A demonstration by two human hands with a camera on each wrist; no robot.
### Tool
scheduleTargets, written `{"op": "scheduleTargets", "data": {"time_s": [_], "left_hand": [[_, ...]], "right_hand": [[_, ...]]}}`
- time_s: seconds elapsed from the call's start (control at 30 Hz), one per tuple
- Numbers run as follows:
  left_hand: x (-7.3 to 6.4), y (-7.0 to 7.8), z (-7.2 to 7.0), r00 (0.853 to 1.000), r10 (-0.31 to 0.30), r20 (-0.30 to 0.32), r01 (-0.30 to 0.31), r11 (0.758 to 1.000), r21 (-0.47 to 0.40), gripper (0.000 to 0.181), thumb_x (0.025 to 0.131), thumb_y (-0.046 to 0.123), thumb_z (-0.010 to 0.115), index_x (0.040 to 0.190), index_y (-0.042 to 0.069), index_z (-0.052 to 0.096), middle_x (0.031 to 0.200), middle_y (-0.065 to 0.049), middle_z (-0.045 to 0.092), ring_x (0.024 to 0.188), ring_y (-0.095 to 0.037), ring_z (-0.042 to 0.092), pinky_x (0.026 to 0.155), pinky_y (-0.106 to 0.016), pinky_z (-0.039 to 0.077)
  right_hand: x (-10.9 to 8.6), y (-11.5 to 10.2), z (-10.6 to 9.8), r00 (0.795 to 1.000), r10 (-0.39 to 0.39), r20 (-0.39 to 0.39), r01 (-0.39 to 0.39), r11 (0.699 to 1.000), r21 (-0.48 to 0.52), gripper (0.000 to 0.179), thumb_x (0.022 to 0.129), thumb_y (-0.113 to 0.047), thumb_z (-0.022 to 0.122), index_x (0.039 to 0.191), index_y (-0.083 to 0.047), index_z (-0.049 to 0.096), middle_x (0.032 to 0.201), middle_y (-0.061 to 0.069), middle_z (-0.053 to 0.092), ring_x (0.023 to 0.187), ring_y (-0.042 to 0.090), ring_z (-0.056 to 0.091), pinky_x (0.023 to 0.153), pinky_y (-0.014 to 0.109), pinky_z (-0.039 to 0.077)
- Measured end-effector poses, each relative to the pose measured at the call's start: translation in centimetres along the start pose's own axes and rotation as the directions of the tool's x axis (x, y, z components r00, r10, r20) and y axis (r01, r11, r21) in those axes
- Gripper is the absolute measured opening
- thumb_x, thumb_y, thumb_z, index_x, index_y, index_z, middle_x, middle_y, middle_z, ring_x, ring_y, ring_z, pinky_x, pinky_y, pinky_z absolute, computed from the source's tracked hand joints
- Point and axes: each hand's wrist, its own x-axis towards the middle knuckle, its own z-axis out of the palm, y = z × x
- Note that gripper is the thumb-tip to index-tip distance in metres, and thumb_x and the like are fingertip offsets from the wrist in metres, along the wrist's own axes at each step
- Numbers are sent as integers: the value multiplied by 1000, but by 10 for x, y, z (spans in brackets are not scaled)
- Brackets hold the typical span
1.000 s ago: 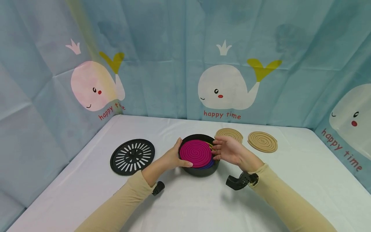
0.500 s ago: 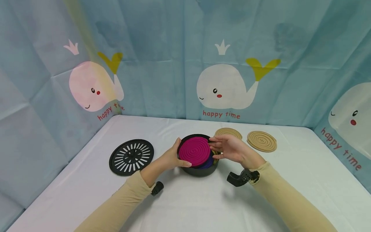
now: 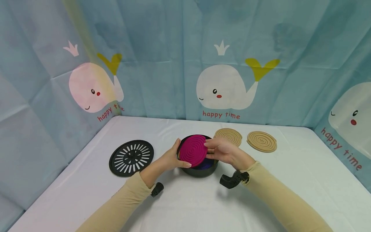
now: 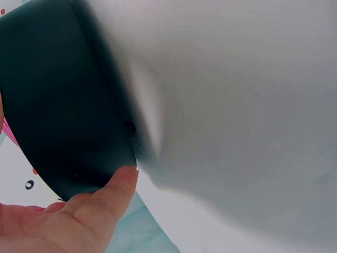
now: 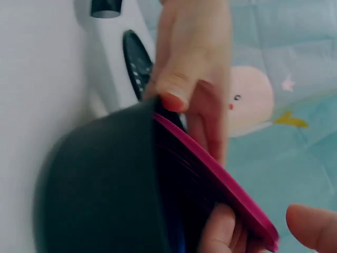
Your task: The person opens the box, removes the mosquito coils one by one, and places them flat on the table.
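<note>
A: How is each grip placed?
B: The dark round container (image 3: 198,173) is grasped by the left hand (image 3: 169,160). The fingers of the right hand (image 3: 226,152) are tucked under the edge of the magenta spiral mat (image 3: 192,150); the thumb is held clear, so no pinch is made.

A: What has just been changed?
B: Half a second ago the mat was laid flatter; now its right edge is tipped up more steeply over the container. Its far end is kept near the left thumb, so it is judged only partly raised.

A: And further out?
B: On the white-covered bench (image 3: 185,203), a slotted black disc (image 3: 132,156) is set to the left, a near tan coil (image 3: 229,136) and a far tan coil (image 3: 262,141) to the right.

A: What cannot be made out?
B: The blue-violet item (image 3: 205,164) underneath is mostly covered, the right-wrist view is blurred, and the left-wrist view is half filled by outer wall.
</note>
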Motion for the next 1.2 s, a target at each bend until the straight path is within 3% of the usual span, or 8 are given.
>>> {"op": "scheduleTargets", "data": {"time_s": [0.1, 0.17, 0.27, 0.33, 0.47, 0.73, 1.07, 1.2], "left_hand": [[0, -1, 0, 1000, 7, -1, -7, 1000, -5, 113, 77, 15, 85, 153, -5, 4, 159, -20, 14, 145, -36, 18, 114, -51, 22], [0, -1, 0, 1000, 8, 0, -8, 1000, -12, 113, 77, 15, 84, 153, -5, 4, 160, -20, 14, 145, -36, 17, 114, -51, 21], [0, -1, 0, 1000, 7, 1, -7, 1000, -17, 113, 77, 16, 84, 154, -4, 3, 160, -20, 13, 145, -36, 17, 115, -51, 21], [0, 0, -1, 1000, 10, 3, -10, 1000, -19, 114, 77, 16, 84, 154, -4, 3, 160, -20, 12, 145, -36, 16, 115, -51, 21], [1, -1, 0, 1000, 16, 4, -16, 1000, -16, 113, 78, 16, 84, 153, -5, 3, 160, -20, 11, 145, -36, 15, 115, -51, 21], [-2, 1, 0, 1000, 6, 2, -6, 1000, 3, 112, 78, 17, 84, 154, -4, 4, 160, -19, 11, 145, -35, 17, 114, -50, 22], [-2, 1, 0, 1000, -21, 5, 21, 1000, 2, 114, 78, 18, 84, 155, 0, 2, 161, -15, 12, 145, -34, 16, 115, -49, 20], [-2, 1, 0, 1000, -15, 4, 15, 1000, -4, 114, 78, 17, 84, 155, 0, 1, 161, -16, 11, 145, -34, 16, 116, -49, 19]], "right_hand": [[0, 6, 6, 1000, 7, -6, -7, 999, -37, 46, 98, 2, 46, 141, 7, 33, 105, 10, 57, 88, 17, 58, 82, 39, 52], [-1, 10, 11, 1000, 3, -3, -3, 999, -43, 52, 97, 4, 45, 146, 3, 29, 120, 18, 55, 97, 23, 60, 88, 47, 51], [-2, 16, 16, 1000, -17, 0, 17, 999, -31, 63, 95, 9, 42, 153, -1, 18, 143, 27, 39, 117, 38, 54, 97, 60, 42], [-2, 20, 18, 999, -35, 0, 35, 999, -3, 66, 95, 12, 40, 154, -2, 14, 150, 29, 30, 127, 43, 45, 100, 61, 37], [-2, 22, 18, 998, -57, -17, 58, 997, 42, 67, 94, 14, 37, 155, -2, 14, 151, 29, 27, 131, 46, 39, 99, 58, 37], [-11, 17, 5, 998, -62, -29, 63, 997, 42, 66, 95, 12, 37, 155, -2, 13, 151, 29, 28, 118, 33, 52, 98, 52, 40], [-33, 4, -10, 995, -97, -35, 98, 995, 34, 70, 96, 10, 38, 156, -5, 6, 149, 27, 30, 94, 14, 64, 88, 37, 53], [-43, -2, -17, 992, -120, -34, 121, 992, 39, 70, 96, 10, 38, 156, -4, 5, 139, 23, 41, 93, 13, 65, 84, 34, 55]]}}
